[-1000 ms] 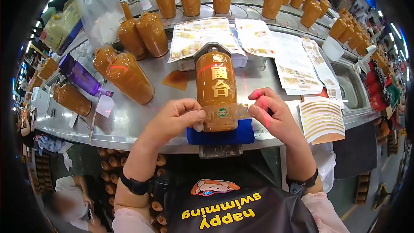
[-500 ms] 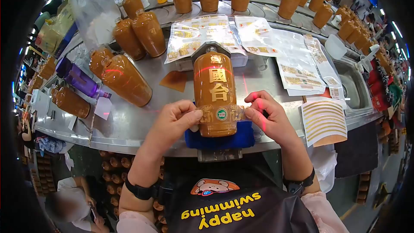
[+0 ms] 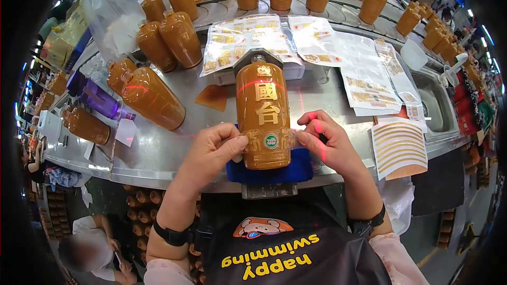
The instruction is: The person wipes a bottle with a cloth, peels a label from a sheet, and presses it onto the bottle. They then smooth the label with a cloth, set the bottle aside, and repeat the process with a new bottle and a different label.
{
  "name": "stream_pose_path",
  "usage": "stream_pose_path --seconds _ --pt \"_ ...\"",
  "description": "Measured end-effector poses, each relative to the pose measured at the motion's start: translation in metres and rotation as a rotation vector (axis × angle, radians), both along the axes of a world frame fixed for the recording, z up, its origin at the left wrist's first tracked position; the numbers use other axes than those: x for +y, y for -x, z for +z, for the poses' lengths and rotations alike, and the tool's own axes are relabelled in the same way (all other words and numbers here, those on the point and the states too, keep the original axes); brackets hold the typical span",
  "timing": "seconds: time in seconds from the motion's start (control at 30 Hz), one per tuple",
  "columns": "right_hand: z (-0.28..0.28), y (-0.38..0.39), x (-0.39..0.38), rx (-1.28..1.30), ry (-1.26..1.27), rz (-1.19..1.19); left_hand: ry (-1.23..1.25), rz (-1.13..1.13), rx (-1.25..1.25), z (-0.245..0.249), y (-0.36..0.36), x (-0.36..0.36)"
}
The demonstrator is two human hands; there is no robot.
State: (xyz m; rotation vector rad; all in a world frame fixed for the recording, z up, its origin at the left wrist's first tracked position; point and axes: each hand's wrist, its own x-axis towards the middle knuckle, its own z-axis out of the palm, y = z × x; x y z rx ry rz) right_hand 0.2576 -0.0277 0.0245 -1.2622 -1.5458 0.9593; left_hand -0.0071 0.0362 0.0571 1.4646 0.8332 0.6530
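Observation:
A glossy brown bottle with gold characters lies on its back on a blue pad, its neck against a dark holder. Across its lower part runs a clear decal strip with gold figures and a green round emblem. My left hand pinches the strip's left end at the bottle's side. The strip's right end is between the thumb and fingers of my right hand. Red laser lines cross the bottle and my right hand.
Brown bottles and a purple flask stand or lean at the left. Decal sheets lie behind and right, with gold curved strips nearer. A sink is at the right; more bottles line the conveyor. A person is lower left.
The strip now lies closer against the bottle, and its ends are drawn slightly in. Bottles on the conveyor have shifted right, and another yellow container has appeared. My hands have barely moved.

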Motion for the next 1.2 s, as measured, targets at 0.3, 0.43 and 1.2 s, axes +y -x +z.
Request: stream_pose_path --seconds 0.3,0.43,1.2 --pt "0.005 -0.003 0.006 -0.005 -0.031 -0.062 0.007 -0.002 0.000 0.001 0.000 -0.001" --pt "0.011 0.018 0.010 -0.011 -0.066 0.022 0.014 -0.010 0.025 0.004 0.000 -0.001" --pt "0.010 0.017 0.013 0.056 -0.007 0.056 0.014 0.138 -0.037 -0.023 0.007 -0.004"
